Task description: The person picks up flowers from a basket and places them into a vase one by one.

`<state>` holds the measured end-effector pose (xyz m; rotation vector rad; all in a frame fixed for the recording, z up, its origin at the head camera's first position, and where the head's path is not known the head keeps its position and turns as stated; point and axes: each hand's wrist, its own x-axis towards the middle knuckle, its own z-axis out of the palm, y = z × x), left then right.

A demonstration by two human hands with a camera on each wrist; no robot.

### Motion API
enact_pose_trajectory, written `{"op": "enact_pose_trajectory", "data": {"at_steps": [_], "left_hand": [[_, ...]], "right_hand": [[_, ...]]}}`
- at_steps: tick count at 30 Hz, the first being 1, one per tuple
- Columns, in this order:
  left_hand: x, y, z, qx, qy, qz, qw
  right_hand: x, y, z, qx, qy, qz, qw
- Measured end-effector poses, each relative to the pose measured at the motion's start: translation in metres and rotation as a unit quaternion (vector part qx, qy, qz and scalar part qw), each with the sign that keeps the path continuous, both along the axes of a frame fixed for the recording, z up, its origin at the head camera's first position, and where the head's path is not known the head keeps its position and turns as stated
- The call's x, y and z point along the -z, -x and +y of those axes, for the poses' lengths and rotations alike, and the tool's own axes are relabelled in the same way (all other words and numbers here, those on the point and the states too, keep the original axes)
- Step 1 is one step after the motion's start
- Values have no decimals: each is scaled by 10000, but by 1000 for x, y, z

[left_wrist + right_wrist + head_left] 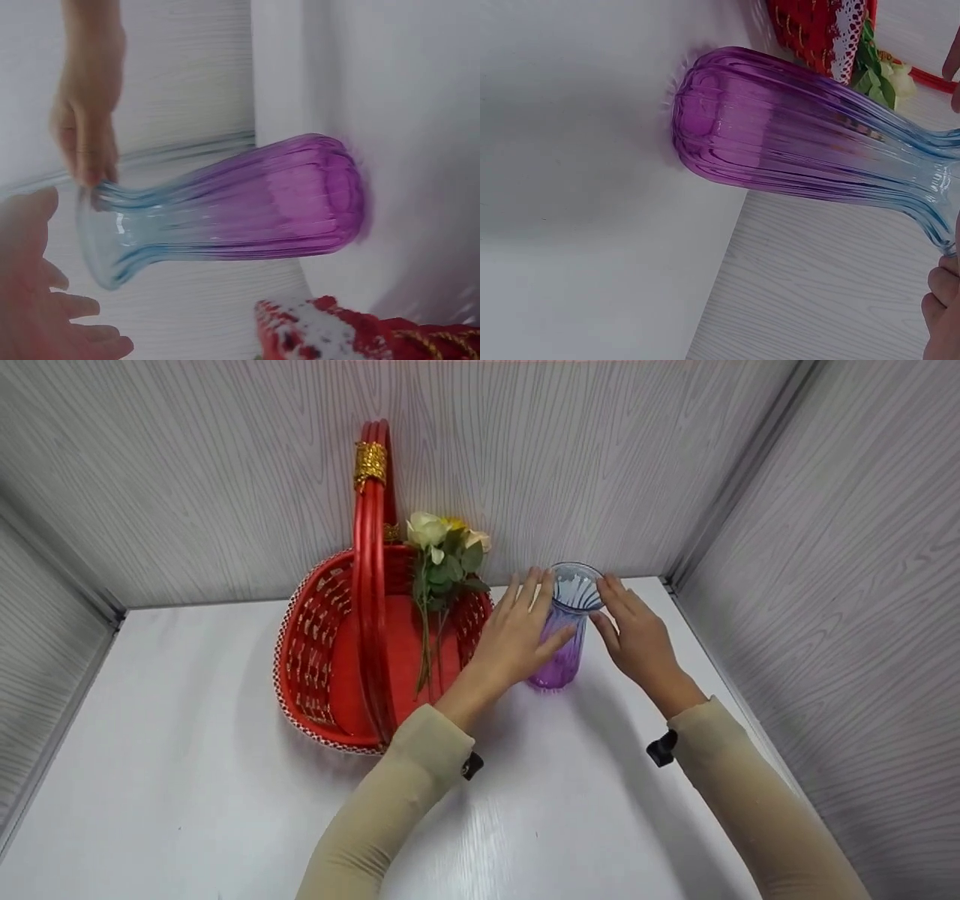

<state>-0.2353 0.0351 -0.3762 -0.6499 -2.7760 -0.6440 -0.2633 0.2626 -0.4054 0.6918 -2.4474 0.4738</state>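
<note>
A tall fluted glass vase (559, 666), blue at its flared mouth and purple at its base, stands upright on the white table (225, 810). On its left side, my left hand (514, 637) has its fingers extended beside the rim. The left wrist view shows a gap between that hand (34, 292) and the glass. My right hand (643, 641) is at the opposite side, fingertips right at the rim and thumb just below it. In the right wrist view, only the fingers (943, 289) of the right hand show, against the lip of the vase (780, 127).
Left of the vase sits a red woven basket (304, 660) with a tall arched handle (369, 607) wrapped in gold. Cream roses (427, 531) and a yellow flower (454, 522) lean in it, stems down. Pale wood-grain panels (247, 472) enclose the table at the back and sides.
</note>
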Motion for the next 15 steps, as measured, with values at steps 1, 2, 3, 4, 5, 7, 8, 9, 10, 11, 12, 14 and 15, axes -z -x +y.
{"op": "enact_pose_trajectory", "data": {"at_steps": [1,2,3,4,5,7,8,9,10,11,12,14,15], "left_hand": [[-2,-5,-2,46,-42,107,9999],[-4,-10,-5,87,-91,224,9997],[-5,-15,-7,122,-140,353,9992],[-7,-20,-10,149,-196,479,9985],[-8,-25,-12,174,-253,594,9978],[-11,-35,-17,219,-322,792,9961],[-13,-39,-19,237,-352,885,9952],[-15,-44,-22,248,-376,959,9944],[-17,-48,-24,252,-387,1034,9936],[-20,-51,-26,245,-388,1095,9929],[-22,-55,-28,229,-390,1147,9924],[-28,-61,-31,175,-383,1306,9905],[-30,-64,-33,150,-391,1418,9890]], "right_hand": [[0,0,0,-25,19,20,10000],[1,0,-1,-43,30,41,10000],[2,0,-1,-54,41,69,10000],[2,0,-1,-67,60,97,9999],[2,0,-1,-75,80,113,9999],[3,1,-1,-82,95,128,9998],[3,1,-1,-80,91,120,9999],[3,1,-1,-82,88,117,9999],[3,1,-1,-83,98,109,9999],[3,1,-1,-75,106,89,9999],[3,1,-1,-63,110,78,9999],[3,0,-1,-41,130,59,9999],[3,0,0,-49,141,87,9999]]}}
